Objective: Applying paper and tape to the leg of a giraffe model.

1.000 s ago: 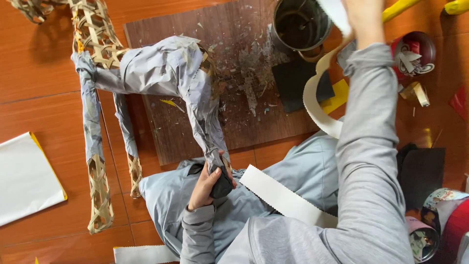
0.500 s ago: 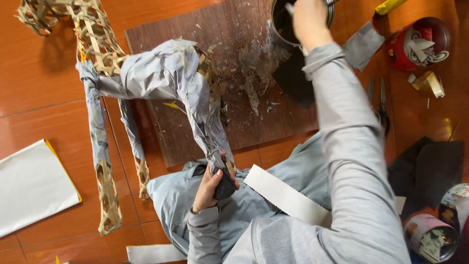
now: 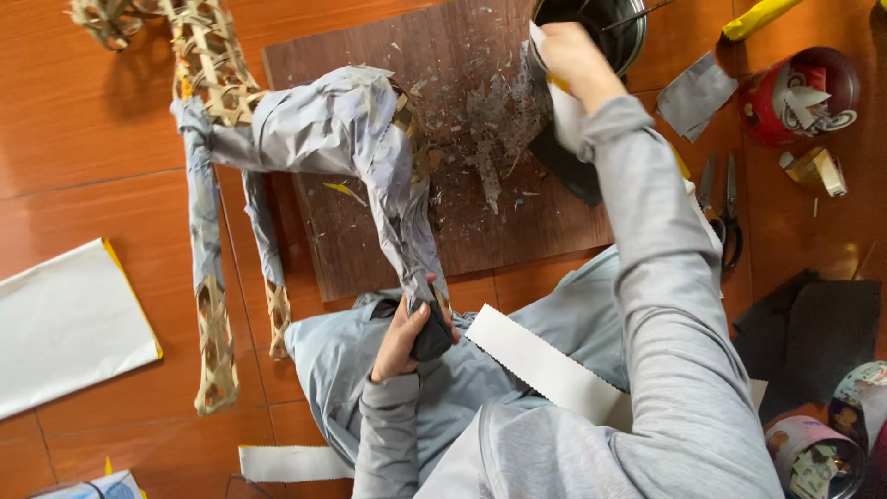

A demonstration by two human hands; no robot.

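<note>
Fingers (image 3: 418,319) around woven figure's (image 3: 333,125) leg.

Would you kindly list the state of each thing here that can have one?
woven frame figure: partly wrapped in grey paper, leg ends bare
left hand: closed in a grip on the figure's dark foot
right hand: at the pot's rim, holding a paper strip
dark pot: open
scissors: lying shut on the floor
red tin: open, scraps inside

Grey-papered woven frame (image 3: 323,129) lies, seemingly tilted, across the floor.
</note>
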